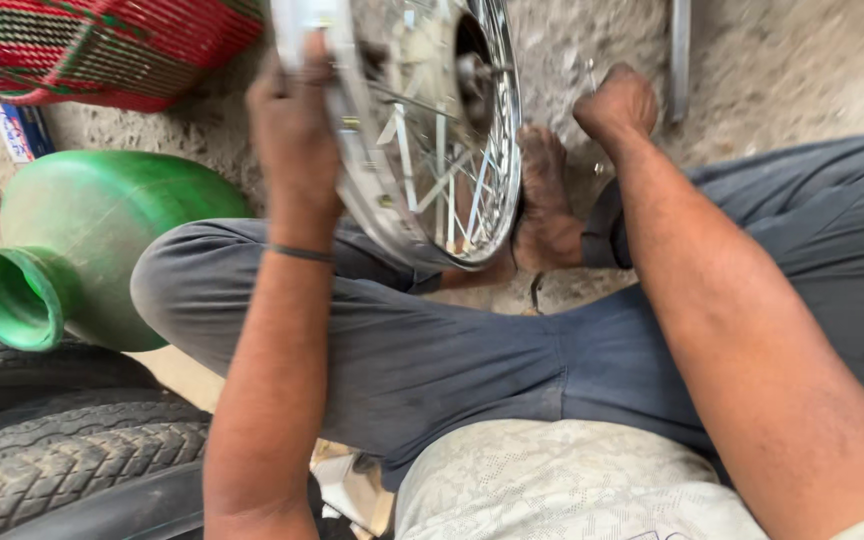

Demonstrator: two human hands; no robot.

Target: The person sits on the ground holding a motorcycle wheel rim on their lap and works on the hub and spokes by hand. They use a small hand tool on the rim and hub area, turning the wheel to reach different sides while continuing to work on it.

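Floor: rough grey concrete floor [782, 60], dusty, carrying everything here; the person sits on it with legs folded in grey-blue trousers.
Tyres: black rubber tyres with deep tread [62, 450], stacked at the near left edge of the floor.
Pot: green plastic water pot with a flared neck [92, 240], lying on its side just beyond the tyres, mouth toward the left edge.
Basket: red and green woven plastic basket [102, 45], at the far left corner (only its lower part shows).
Wheel: shiny chrome spoked wheel rim with a dark hub [422, 150], standing upright and tilted on the floor in front of the person, its lower edge resting against a bare foot [547, 200].
Left hand: left hand [297, 125], fingers curled over the outer edge of the rim, gripping it near the top; a thin dark band sits on the wrist.
Right hand: right hand [617, 105], closed in a loose fist on the far side of the foot, apart from the rim; it seems to pinch a thin metal piece [592, 75], though blur keeps me from telling what it is.
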